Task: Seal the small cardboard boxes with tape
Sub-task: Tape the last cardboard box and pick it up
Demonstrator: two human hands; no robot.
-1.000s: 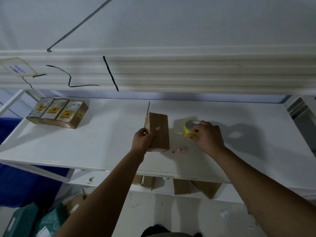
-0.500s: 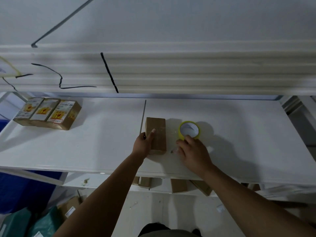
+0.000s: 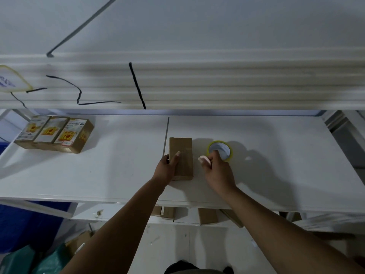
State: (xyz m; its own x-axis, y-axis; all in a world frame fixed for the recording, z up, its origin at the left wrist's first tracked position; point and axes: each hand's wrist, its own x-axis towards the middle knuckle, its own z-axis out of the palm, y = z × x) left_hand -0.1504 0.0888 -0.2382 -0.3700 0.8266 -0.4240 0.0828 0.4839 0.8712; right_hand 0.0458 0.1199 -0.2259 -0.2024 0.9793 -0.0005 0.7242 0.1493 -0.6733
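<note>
At frame centre, the left hand [image 3: 167, 167] is gripping a plain cardboard box [image 3: 181, 157] lying on the white counter [image 3: 118, 171], while the right hand [image 3: 216, 169] is pinching a small pale object [image 3: 204, 160] beside the yellow tape roll [image 3: 219, 150]. Three labelled boxes [image 3: 54, 133] are sitting at left.

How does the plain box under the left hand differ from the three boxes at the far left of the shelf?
The plain box shows bare brown cardboard; the three boxes carry printed yellow and red labels. It lies alone, held by the left hand; they sit side by side, untouched. All are small cardboard boxes lying on the white shelf.
</note>
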